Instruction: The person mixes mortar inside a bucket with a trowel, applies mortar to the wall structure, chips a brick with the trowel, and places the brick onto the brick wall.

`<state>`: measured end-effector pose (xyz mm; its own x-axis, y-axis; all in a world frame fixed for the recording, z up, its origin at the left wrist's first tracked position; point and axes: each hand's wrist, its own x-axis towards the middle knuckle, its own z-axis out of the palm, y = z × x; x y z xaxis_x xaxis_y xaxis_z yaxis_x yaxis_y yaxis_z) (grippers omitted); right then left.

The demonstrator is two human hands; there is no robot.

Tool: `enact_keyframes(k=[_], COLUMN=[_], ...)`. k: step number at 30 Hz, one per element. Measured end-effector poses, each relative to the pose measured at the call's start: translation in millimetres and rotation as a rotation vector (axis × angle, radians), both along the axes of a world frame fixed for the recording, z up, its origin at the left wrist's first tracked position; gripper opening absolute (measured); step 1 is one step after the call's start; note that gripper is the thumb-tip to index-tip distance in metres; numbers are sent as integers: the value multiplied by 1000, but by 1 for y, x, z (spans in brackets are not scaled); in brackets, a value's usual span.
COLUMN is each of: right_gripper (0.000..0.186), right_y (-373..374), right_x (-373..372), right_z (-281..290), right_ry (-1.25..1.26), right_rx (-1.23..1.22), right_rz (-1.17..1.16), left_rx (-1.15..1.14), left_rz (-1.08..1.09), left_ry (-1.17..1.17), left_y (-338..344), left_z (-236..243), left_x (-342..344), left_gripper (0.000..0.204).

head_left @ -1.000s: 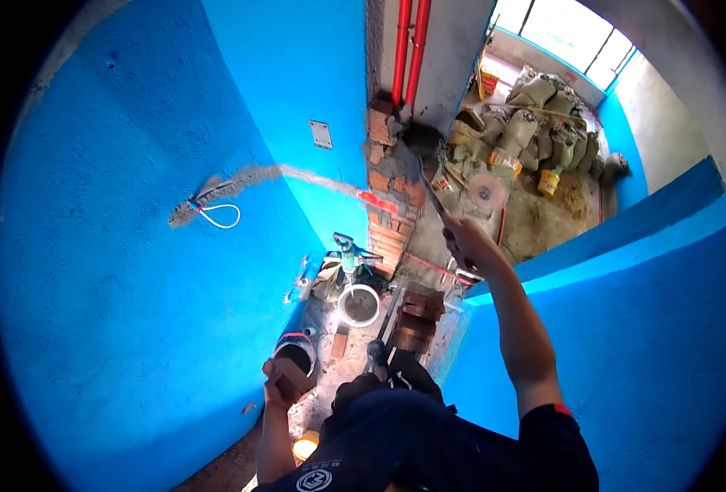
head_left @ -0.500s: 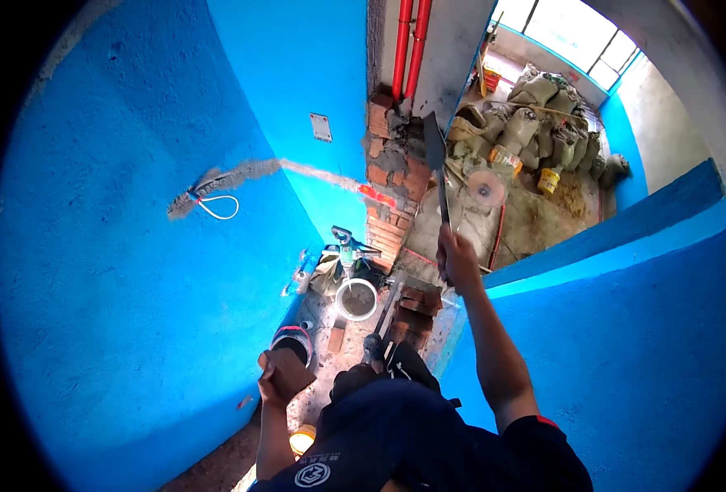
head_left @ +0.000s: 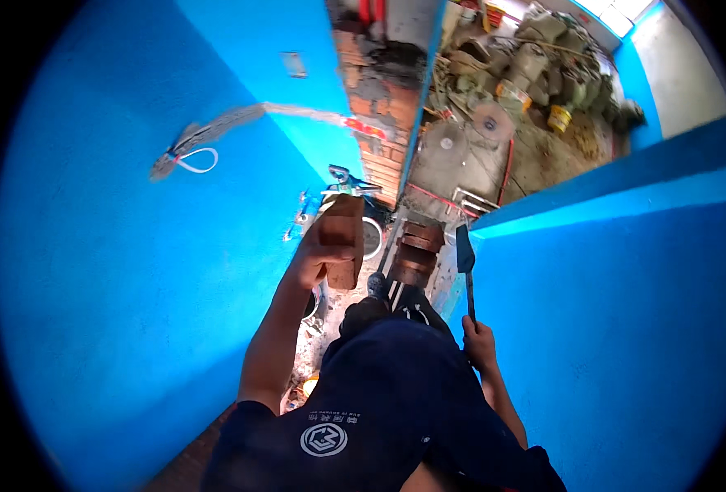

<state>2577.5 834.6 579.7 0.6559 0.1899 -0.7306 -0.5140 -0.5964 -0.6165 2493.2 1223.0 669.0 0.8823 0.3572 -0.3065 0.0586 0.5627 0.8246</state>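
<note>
My left hand (head_left: 315, 264) grips a reddish-brown brick (head_left: 345, 236), held up in front of the left wall with its long side roughly upright. On the right, low beside my body, my right hand (head_left: 479, 344) is closed round the handle of a dark-bladed trowel (head_left: 465, 250), blade pointing away from me. Between the hands, near my feet, several bricks (head_left: 418, 246) are stacked by the doorway. Behind the held brick, a white bucket (head_left: 373, 238) of grey mix is partly hidden. A green power mixer (head_left: 342, 176) stands just beyond it.
Blue walls (head_left: 609, 328) close in on both sides. An unplastered brick wall edge (head_left: 383, 164) borders the opening ahead. Through it lie piled sacks (head_left: 531, 70), a yellow bucket (head_left: 558, 119) and pipes (head_left: 473, 201). A cable loop (head_left: 199, 160) sticks out of the left wall.
My left hand has lifted the brick up and forward from low on the left. My right hand has lowered the trowel from the opening towards the right wall. The view has shifted.
</note>
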Motion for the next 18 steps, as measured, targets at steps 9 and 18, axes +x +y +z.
enact_keyframes(k=[9,18], right_gripper=[34,42], right_y=[-26,-37], right_x=[-1,-30], right_z=[103,81], right_ry=[-255,-427], right_rx=[294,-162], right_rz=[-135,-166], left_rx=[-97,-288], left_rz=[-509,-824], left_ry=[148,211], left_y=[-87,-195], left_z=[-62,-97], left_x=[115,176], left_gripper=[81,54])
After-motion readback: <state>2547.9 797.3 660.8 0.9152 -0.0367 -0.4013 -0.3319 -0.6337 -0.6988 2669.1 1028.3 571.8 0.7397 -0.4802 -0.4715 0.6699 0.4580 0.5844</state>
